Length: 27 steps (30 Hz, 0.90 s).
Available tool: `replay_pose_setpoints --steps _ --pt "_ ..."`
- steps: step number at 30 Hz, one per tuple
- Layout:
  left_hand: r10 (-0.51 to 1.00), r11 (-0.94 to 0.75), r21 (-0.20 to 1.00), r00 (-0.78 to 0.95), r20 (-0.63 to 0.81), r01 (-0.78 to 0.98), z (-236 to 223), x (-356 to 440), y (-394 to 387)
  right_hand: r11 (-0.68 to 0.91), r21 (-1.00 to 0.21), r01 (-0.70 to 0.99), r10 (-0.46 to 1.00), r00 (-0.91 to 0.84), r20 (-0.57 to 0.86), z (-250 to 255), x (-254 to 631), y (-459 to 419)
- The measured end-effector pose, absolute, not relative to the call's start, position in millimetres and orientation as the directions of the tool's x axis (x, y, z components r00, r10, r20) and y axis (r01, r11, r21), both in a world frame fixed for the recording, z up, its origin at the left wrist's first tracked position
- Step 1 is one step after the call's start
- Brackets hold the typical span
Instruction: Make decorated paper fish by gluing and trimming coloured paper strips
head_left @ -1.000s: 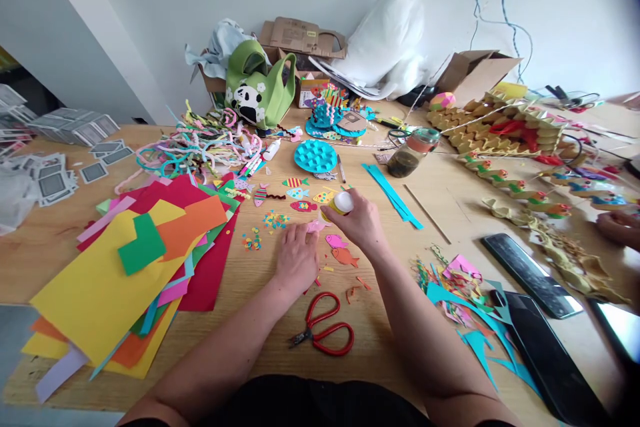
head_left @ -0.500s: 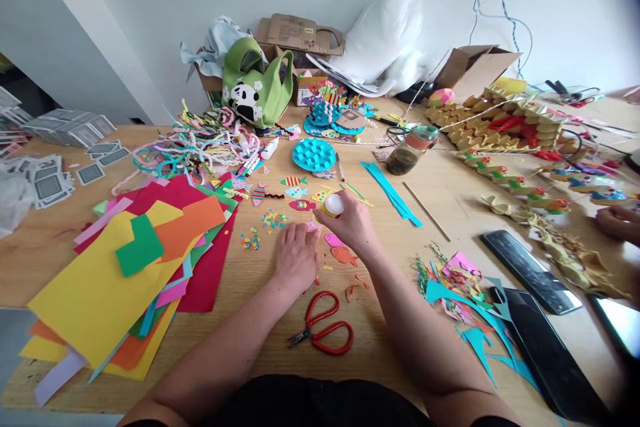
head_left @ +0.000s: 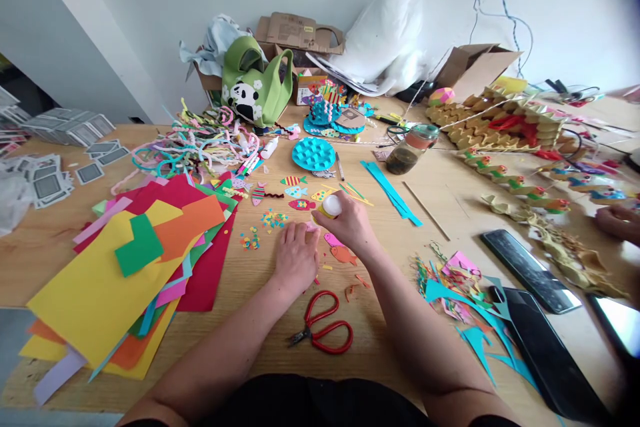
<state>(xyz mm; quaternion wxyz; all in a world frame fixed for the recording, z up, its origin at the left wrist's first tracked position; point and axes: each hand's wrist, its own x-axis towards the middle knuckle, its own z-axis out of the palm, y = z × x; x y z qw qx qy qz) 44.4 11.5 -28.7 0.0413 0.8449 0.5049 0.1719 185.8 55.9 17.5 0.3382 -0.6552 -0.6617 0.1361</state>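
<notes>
My right hand (head_left: 350,217) is closed around a glue stick (head_left: 331,205) with a white round end and a yellow body, tipped down over the wood. Beside it, my left hand (head_left: 297,255) presses a small pink paper piece (head_left: 311,227), perhaps a fish, against the table; the fingers cover most of it. Close to the right hand lie a pink paper fish (head_left: 332,240) and an orange paper fish (head_left: 343,255). Beyond the hands are a red patterned paper fish (head_left: 302,205), a light blue one (head_left: 296,192) and a striped one (head_left: 293,181). Confetti dots (head_left: 274,219) lie left of them.
Red-handled pliers (head_left: 327,323) lie in front of me. Coloured sheets (head_left: 95,280) pile up at left, pipe cleaners (head_left: 200,140) behind them. A blue egg-carton disc (head_left: 313,154), a jar (head_left: 407,150), paper scraps (head_left: 460,293) and phones (head_left: 530,270) are around. Another person's hand (head_left: 619,221) shows at right.
The glue stick and my right hand have shifted very slightly to the left. My left hand stays in nearly the same place on the pink paper.
</notes>
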Motion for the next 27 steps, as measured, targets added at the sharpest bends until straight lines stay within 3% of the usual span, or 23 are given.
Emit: replay_pose_setpoints --steps 27 --pt "0.867 -0.488 0.228 0.436 0.243 0.843 -32.1 43.5 12.5 0.113 -0.596 0.795 0.957 0.074 0.280 19.3 188.0 56.5"
